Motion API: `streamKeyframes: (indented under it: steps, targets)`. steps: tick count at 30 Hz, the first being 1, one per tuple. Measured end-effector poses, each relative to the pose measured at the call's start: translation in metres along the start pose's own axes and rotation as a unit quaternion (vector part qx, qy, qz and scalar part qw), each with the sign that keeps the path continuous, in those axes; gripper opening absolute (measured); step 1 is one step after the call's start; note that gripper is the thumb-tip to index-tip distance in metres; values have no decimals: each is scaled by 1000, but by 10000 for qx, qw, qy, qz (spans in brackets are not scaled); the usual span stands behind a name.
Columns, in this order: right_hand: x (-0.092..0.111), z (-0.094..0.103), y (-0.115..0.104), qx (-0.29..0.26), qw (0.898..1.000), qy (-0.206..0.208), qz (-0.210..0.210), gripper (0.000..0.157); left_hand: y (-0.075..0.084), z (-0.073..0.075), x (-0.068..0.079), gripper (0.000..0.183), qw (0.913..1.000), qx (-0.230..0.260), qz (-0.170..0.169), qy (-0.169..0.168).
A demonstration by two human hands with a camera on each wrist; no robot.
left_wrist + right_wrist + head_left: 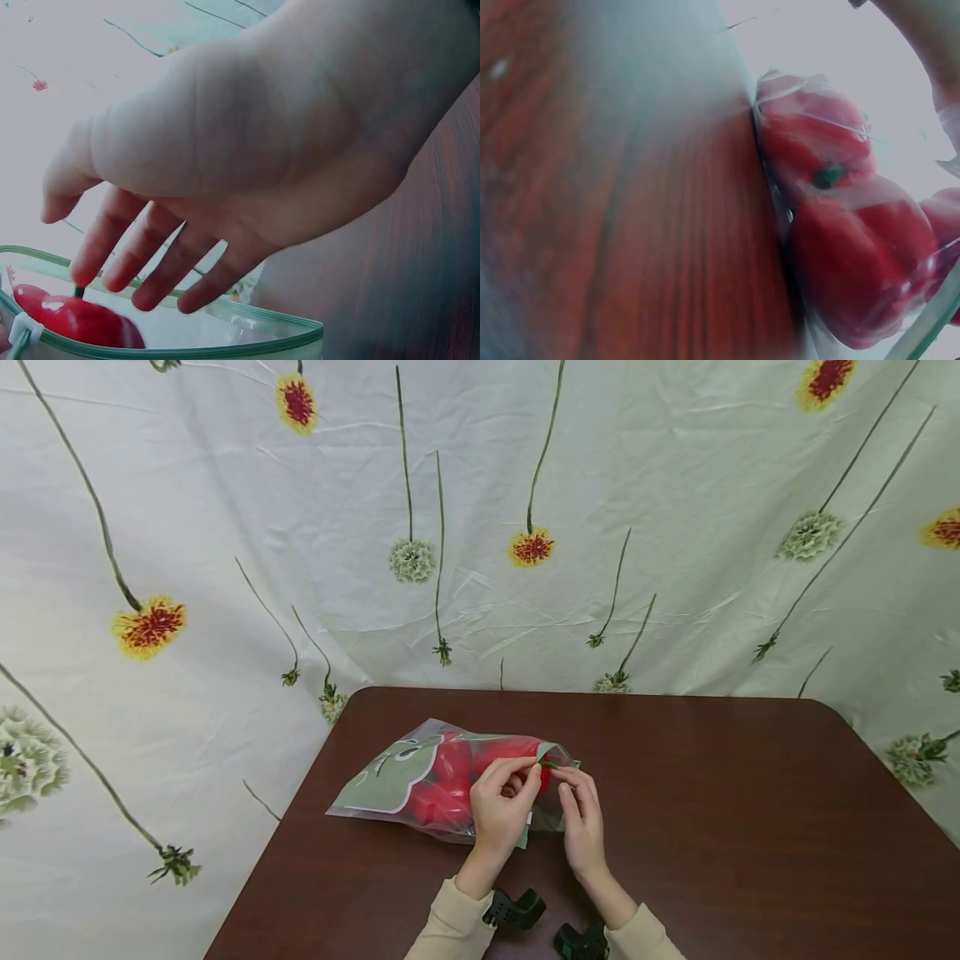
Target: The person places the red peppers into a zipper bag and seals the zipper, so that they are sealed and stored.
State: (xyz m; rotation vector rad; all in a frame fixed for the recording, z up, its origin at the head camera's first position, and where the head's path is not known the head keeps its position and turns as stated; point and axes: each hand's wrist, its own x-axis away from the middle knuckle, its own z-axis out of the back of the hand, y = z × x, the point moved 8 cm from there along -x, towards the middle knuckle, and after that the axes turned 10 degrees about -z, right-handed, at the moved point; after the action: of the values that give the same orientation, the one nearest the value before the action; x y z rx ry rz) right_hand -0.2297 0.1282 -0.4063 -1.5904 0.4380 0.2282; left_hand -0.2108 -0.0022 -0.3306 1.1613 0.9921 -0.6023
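A clear zip bag [375,789] with a green print lies on its side, its mouth facing right. Inside it are several red bell peppers [452,760], seen through the plastic with a green stem in the right wrist view [847,255]. My left hand [498,806] pinches the bag's rim between thumb and forefinger. Close to the mouth is my right hand [583,822], its fingers fairly straight. In the left wrist view its fingertips hang over the open rim, near the stem of a red pepper [90,322]. A white slider [26,328] sits on the green zip edge.
Everything rests on a dark brown wooden table [712,810]. Behind it hangs a white cloth [675,468] printed with flowers. Black wrist devices [516,910] are strapped at both sleeves, low over the table.
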Motion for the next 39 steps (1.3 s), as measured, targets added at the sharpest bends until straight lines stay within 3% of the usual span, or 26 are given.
streamKeyframes:
  steps: [4, 10, 18, 26, 33, 39]
  targets:
    - [-2, 7, -7, 62, 9990, 435, 40, 21, -1, 0, 1, 12, 10000, -38, 55, -30]
    - [-6, 17, 1, 109, 9963, 767, -364, 36, -4, 0, 1, 11, 9999, -136, 104, -9]
    - [-18, 16, 19, 258, 9902, 145, -1366, 62, -3, 0, 1, 12, 9998, -187, 112, -32]
    - [-31, 11, 26, 465, 9854, -731, -1463, 66, -3, -3, 4, 11, 9997, -64, 189, -102]
    - [-35, 10, 32, 622, 9806, -635, -1745, 52, -3, -3, 4, 12, 9999, -21, 61, -103]
    - [-39, 7, 45, 88, 9857, -535, -1595, 43, -4, -4, 3, 13, 9999, -65, 49, -124]
